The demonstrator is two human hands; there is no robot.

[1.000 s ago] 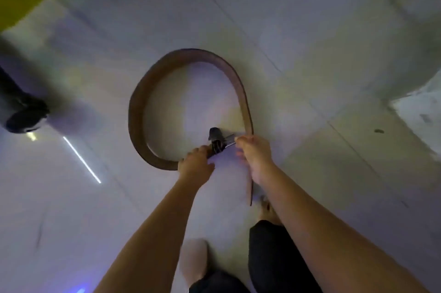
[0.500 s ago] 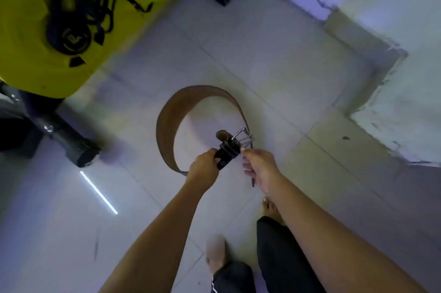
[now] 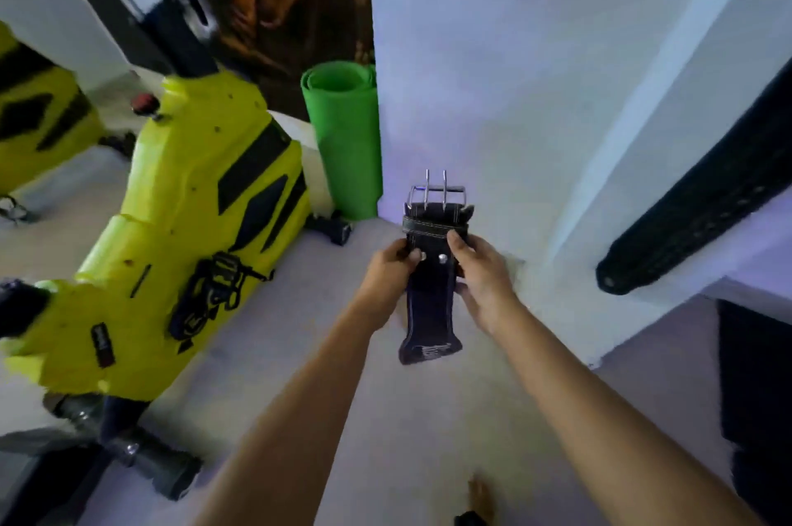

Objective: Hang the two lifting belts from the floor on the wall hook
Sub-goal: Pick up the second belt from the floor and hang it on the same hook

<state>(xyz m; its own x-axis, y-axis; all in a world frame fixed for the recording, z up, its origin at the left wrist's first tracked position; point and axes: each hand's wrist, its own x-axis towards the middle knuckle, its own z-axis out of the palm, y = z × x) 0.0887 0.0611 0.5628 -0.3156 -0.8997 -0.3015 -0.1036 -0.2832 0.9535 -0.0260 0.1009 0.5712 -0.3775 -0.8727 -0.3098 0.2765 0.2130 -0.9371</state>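
Note:
I hold a dark leather lifting belt upright in front of me, its metal double-prong buckle at the top. My left hand grips its left edge just below the buckle. My right hand grips the right edge at the same height. The belt's lower part hangs down between my wrists. A second black belt hangs against the white wall at the right, its rounded end pointing down-left. The hook itself is not visible.
A yellow-green exercise machine with black straps fills the left. A rolled green mat stands in the corner beside the white wall. A dark object sits at the right edge. My bare foot is on the pale floor.
The belt has been lifted off the floor and now hangs upright in both hands. My view has swung up from the floor to the wall corner.

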